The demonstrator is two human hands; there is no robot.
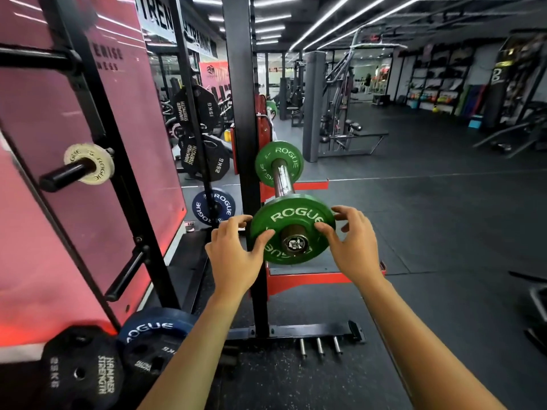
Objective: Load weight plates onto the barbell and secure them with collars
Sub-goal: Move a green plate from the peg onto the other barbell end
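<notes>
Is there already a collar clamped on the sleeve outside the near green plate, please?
No: the barbell sleeve end pokes bare through the near green plate.

green plates (292,229) x2; blue plates (213,207) x2; white plate (88,163) x1; hands (236,255) x2

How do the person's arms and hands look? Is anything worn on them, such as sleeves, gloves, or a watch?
Both forearms are bare as far as the frame shows them: no sleeves are visible. The left hand and the right hand wear no gloves, and I see no watch, bracelet, ring or wrist wrap on either.
</notes>
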